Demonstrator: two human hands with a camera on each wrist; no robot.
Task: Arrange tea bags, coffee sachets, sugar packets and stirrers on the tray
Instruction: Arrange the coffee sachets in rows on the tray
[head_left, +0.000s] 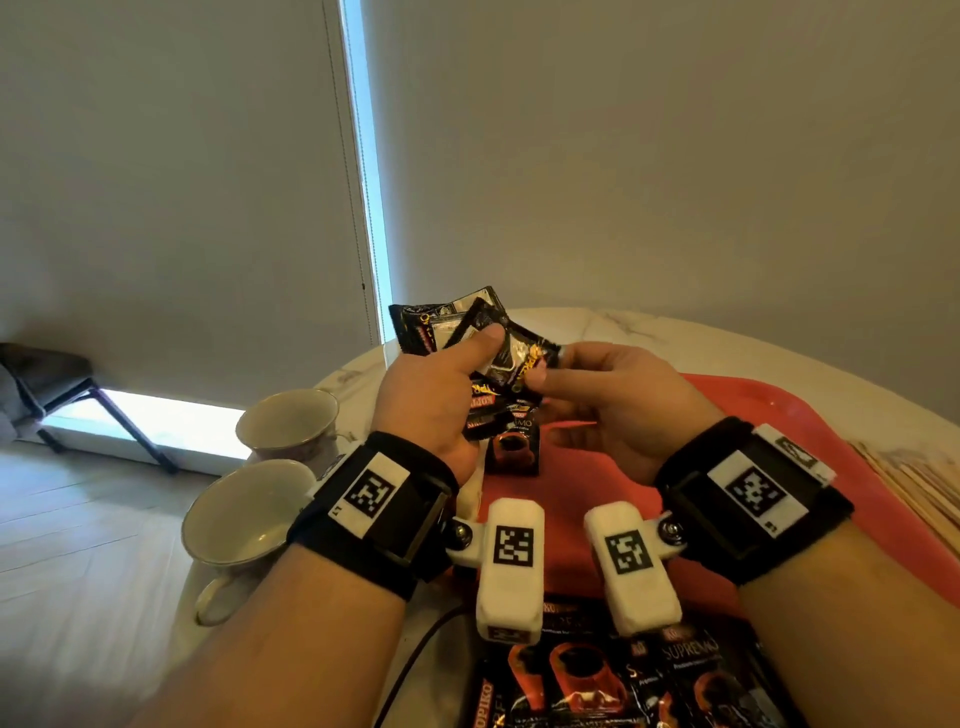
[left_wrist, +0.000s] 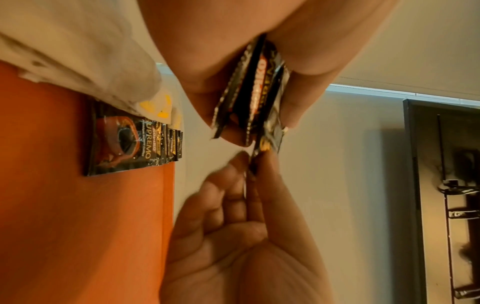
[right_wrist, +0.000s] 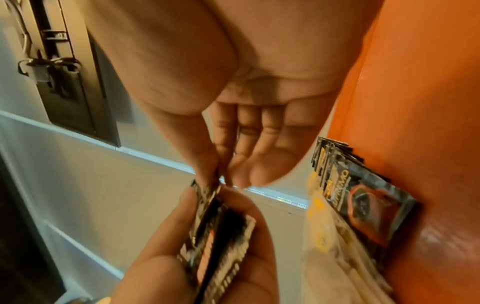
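My left hand grips a fanned bunch of black coffee sachets in the air above the red tray. My right hand pinches the corner of one sachet in that bunch between thumb and forefinger. The left wrist view shows the bunch edge-on and the right hand's pinch just below it. More sachets lie in a row at the tray's near end, and one lies under my hands. Wooden stirrers lie at the right of the tray.
Two empty cups stand on the marble table left of the tray. White and yellow packets lie beside the sachets on the tray. A dark cable runs off the near table edge.
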